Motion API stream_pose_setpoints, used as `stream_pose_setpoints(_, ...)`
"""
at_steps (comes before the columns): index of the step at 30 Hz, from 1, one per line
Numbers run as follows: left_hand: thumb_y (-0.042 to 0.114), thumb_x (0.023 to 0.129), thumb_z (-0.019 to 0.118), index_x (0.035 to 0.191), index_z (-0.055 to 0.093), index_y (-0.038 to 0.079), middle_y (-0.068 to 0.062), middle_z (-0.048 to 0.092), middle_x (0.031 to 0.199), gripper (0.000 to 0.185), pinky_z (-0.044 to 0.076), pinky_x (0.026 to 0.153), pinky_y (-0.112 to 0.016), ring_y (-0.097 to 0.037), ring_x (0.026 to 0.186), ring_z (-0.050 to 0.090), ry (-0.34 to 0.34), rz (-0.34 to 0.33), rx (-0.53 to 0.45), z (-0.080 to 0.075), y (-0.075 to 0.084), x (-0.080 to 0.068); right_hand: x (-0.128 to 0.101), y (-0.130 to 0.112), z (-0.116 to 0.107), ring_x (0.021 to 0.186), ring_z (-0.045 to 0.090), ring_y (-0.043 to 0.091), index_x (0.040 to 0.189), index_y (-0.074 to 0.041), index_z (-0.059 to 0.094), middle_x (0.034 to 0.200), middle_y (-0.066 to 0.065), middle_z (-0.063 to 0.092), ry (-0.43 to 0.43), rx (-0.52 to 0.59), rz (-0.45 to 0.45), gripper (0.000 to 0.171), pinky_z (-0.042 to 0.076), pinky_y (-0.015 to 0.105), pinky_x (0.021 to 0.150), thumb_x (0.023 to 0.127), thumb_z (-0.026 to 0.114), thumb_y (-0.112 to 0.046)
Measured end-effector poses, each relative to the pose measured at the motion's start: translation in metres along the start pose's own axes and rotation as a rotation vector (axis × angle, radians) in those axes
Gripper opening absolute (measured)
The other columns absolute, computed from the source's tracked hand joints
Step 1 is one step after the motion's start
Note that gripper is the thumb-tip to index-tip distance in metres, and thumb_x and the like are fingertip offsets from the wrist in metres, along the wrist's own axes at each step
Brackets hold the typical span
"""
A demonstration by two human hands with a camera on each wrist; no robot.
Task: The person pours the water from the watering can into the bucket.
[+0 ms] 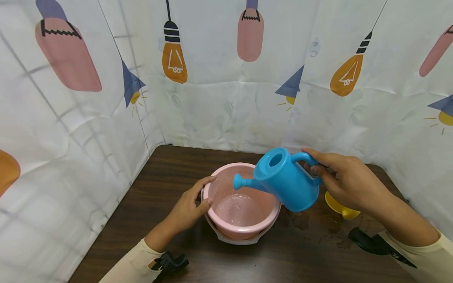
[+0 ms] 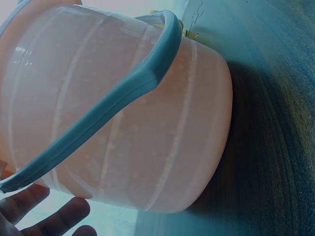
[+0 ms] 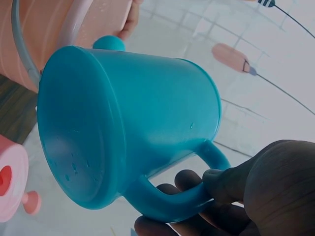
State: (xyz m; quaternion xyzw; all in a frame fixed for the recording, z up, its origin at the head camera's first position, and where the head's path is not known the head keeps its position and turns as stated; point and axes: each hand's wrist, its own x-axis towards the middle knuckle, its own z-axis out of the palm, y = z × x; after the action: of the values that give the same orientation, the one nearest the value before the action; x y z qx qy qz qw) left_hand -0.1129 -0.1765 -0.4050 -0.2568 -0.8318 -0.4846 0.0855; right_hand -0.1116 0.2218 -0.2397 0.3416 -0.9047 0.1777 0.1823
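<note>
A pink bucket (image 1: 226, 228) with a pale handle (image 2: 113, 103) stands on the dark wooden table (image 1: 162, 173); water lies in its bottom. My left hand (image 1: 191, 202) rests against the bucket's left rim, thumb on the edge, fingers relaxed. My right hand (image 1: 341, 179) grips the handle of a blue watering can (image 1: 286, 179), tilted left with its spout (image 1: 242, 182) over the bucket. In the right wrist view the blue watering can (image 3: 128, 128) fills the frame, with my fingers (image 3: 197, 196) curled round its handle. The bucket wall (image 2: 162, 147) fills the left wrist view.
A yellow scoop-like object (image 1: 341, 208) lies on the table behind my right hand. Wet patches (image 1: 311, 224) mark the wood right of the bucket. A pink toy (image 3: 12, 187) shows at the right wrist view's edge. Printed curtain walls (image 1: 226, 78) enclose the table on three sides.
</note>
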Motion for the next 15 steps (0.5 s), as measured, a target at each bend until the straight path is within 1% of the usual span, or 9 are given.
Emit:
stream_pose_setpoints(5,0.035,0.098,0.057,0.152,0.046,0.019,-0.012,0.061,0.132,0.057,0.055,0.080,-0.038,-0.018,0.097,0.066,-0.001,0.000,0.005,-0.0002,-0.0007,-0.0002,0.0009,-0.0012,-0.0002,0.090,0.074,0.027,0.146,-0.002,0.056,0.117,0.016,0.072,0.006,0.004,-0.008,0.057,0.058,0.047,0.068,0.091,0.071,0.005)
stream_pose_setpoints(9,0.034,0.098,0.058,0.152,0.045,0.019,-0.013,0.061,0.133,0.057,0.055,0.080,-0.039,-0.018,0.098,0.066,0.001,0.001,0.007,-0.0003,-0.0013,-0.0006,0.0017,-0.0026,0.0000,0.090,0.074,0.026,0.146,-0.003,0.056,0.117,0.015,0.073,0.008,-0.001,-0.009,0.057,0.058,0.047,0.069,0.092,0.070,0.004)
stream_pose_setpoints(15,0.035,0.098,0.057,0.152,0.045,0.019,-0.013,0.060,0.133,0.057,0.055,0.080,-0.040,-0.018,0.099,0.066,0.004,0.002,0.014,-0.0004,-0.0018,-0.0008,0.0013,-0.0012,0.0008,0.090,0.074,0.029,0.146,-0.002,0.055,0.116,0.016,0.072,0.006,0.012,0.000,0.057,0.058,0.050,0.070,0.092,0.071,0.004)
